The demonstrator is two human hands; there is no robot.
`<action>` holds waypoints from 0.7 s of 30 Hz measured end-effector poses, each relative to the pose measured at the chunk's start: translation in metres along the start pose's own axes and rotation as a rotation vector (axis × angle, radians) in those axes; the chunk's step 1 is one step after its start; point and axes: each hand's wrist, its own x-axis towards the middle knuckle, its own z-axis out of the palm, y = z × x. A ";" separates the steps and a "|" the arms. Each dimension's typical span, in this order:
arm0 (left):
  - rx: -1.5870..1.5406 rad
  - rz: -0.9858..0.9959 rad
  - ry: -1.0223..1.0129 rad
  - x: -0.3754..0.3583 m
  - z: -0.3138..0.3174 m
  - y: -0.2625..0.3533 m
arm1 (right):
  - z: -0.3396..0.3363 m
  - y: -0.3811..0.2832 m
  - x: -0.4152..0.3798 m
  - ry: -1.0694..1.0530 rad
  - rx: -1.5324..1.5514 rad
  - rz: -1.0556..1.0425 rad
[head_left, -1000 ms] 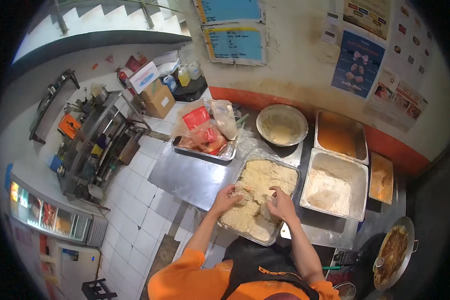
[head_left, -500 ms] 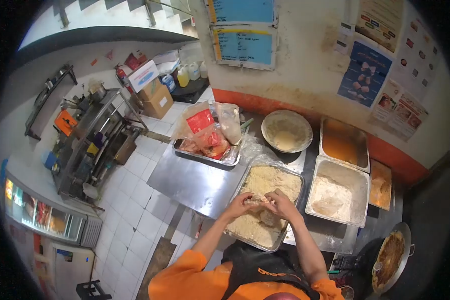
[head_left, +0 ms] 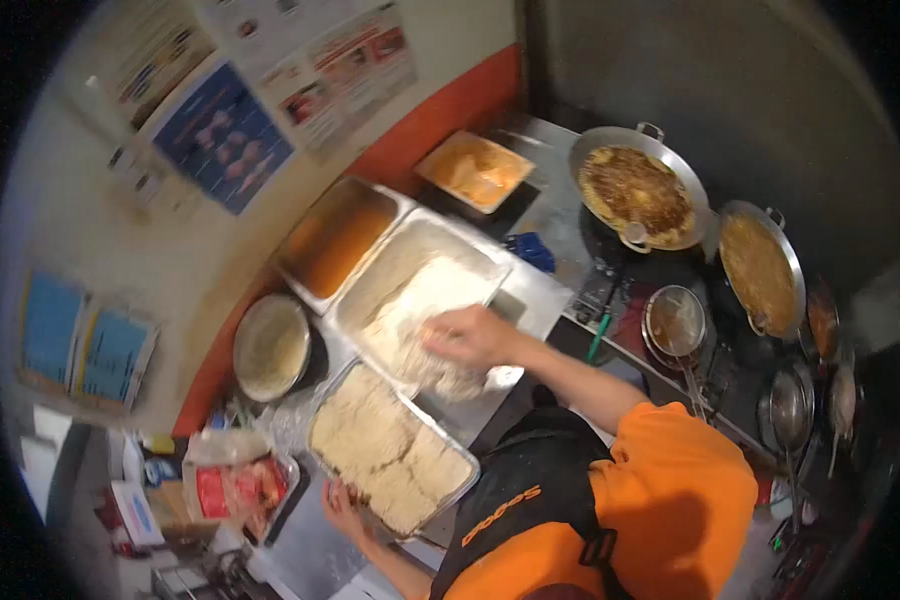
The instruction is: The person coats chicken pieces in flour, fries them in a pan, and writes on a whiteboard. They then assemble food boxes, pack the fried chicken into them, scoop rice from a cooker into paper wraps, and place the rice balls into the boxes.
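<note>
My right hand (head_left: 470,337) is over the near part of the metal tray of white flour (head_left: 422,290), its fingers blurred and pointing down. A pale floury lump (head_left: 455,380) shows just below this hand; whether the fingers grip anything is unclear. My left hand (head_left: 342,510) rests at the lower left edge of the tray of yellowish crumbs (head_left: 385,445), fingers apart and nothing seen in them. The crumbs lie in a thick, cracked layer.
Beside the flour are an orange liquid tray (head_left: 340,240) and a smaller orange-stained tray (head_left: 475,172). A batter bowl (head_left: 272,348) stands left, near bagged red packages (head_left: 240,488). Two wide frying pans (head_left: 638,190) and strainers (head_left: 674,320) are at right.
The view has swung right towards the pans. My hands, earlier together over the crumbs, have parted: the right has moved to the flour tray, the left to the crumb tray's edge.
</note>
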 end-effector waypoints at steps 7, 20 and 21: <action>0.103 0.056 0.206 -0.028 0.014 -0.008 | -0.280 0.111 -0.052 0.611 -0.277 0.504; 0.266 0.019 0.185 -0.114 0.086 0.044 | -0.394 0.430 -0.011 0.678 -0.691 0.827; 0.268 0.026 0.178 -0.121 0.090 0.046 | -0.396 0.443 -0.009 0.688 -0.665 0.859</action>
